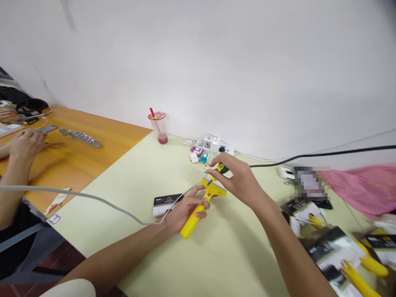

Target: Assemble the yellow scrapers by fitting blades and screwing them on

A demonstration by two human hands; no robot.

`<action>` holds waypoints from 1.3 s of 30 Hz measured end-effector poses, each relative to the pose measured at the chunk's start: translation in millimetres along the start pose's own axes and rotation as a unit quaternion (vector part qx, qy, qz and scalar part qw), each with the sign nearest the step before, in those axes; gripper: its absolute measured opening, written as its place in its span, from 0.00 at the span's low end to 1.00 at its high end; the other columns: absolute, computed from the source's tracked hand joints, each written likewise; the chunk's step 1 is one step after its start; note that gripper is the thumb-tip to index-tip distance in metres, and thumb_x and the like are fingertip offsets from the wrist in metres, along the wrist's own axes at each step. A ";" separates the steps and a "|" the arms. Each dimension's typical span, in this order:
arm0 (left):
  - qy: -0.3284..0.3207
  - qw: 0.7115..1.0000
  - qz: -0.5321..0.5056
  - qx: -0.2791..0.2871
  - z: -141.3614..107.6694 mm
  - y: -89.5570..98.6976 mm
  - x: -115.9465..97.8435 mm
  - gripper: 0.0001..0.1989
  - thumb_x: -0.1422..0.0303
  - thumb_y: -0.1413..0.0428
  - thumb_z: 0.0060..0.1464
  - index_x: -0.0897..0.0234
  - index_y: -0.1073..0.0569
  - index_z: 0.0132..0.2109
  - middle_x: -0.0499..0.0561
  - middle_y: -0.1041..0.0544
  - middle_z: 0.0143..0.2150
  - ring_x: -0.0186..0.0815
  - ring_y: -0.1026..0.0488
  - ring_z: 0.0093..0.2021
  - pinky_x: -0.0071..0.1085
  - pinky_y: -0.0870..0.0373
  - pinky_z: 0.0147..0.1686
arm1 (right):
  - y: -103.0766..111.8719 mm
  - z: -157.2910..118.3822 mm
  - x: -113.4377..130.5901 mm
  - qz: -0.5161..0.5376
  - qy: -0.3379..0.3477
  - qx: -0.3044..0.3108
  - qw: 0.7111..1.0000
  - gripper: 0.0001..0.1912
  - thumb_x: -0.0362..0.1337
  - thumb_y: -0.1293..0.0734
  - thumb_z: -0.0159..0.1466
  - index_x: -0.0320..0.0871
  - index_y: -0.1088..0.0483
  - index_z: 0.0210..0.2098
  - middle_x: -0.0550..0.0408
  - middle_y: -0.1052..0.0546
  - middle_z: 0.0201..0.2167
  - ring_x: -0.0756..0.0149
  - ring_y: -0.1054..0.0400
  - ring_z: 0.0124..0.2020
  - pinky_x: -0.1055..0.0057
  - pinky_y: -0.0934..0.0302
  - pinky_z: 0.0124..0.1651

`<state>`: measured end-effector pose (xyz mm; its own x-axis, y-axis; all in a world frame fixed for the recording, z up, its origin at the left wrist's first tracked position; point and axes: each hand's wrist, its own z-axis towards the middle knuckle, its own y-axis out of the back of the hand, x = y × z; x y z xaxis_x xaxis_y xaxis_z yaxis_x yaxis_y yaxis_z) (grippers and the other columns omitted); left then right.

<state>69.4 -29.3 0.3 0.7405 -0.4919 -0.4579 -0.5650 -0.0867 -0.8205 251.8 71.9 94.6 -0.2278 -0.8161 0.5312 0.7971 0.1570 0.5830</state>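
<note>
Yellow plastic scraper (pixel 191 222) is sitting clamped in the left hand (pixel 185 208) over the pale green table (pixel 216 260), right hand (pixel 239 179) pinching a screwdriver (pixel 222 168) at its head (hands close, not touching); a screwdriver slip could jab the left hand.

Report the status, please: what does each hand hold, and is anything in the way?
Left hand: grips yellow plastic scraper by its handle. Right hand: holds green-and-yellow screwdriver, tip near scraper head. Thin grey cable beside left hand.
</note>
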 end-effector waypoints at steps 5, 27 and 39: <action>-0.012 1.000 0.026 0.010 -4.1 -3.7 -1.2 0.26 0.78 0.31 0.53 0.56 0.30 0.55 0.50 0.28 0.47 0.27 0.29 0.35 0.19 0.44 0.22 | 13.9 -1.1 10.3 0.051 -0.023 0.045 0.997 0.12 0.39 0.34 0.77 0.51 0.30 0.58 0.43 0.26 0.65 0.48 0.29 0.66 0.52 0.25 0.58; -0.078 0.994 0.072 0.022 5.6 -0.5 -6.7 0.33 0.74 0.27 0.44 0.55 0.36 0.51 0.46 0.27 0.46 0.28 0.28 0.32 0.21 0.47 0.20 | -2.5 -10.1 52.0 -0.190 0.025 0.034 0.981 0.03 0.37 0.36 0.78 0.48 0.31 0.50 0.45 0.21 0.51 0.59 0.21 0.40 0.66 0.30 0.35; -0.106 0.986 0.124 0.031 1.1 -7.7 -2.1 0.30 0.74 0.27 0.47 0.56 0.34 0.51 0.48 0.26 0.46 0.28 0.27 0.32 0.22 0.44 0.20 | 16.8 -15.0 48.3 -0.175 -0.006 0.076 0.982 0.05 0.36 0.38 0.78 0.47 0.31 0.50 0.45 0.24 0.47 0.55 0.24 0.40 0.62 0.30 0.39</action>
<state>72.6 -26.7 7.2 0.6454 -0.2983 -0.7032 -0.7202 0.0693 -0.6903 262.6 26.8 120.8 -0.4805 -0.8278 0.2895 0.5769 -0.0497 0.8153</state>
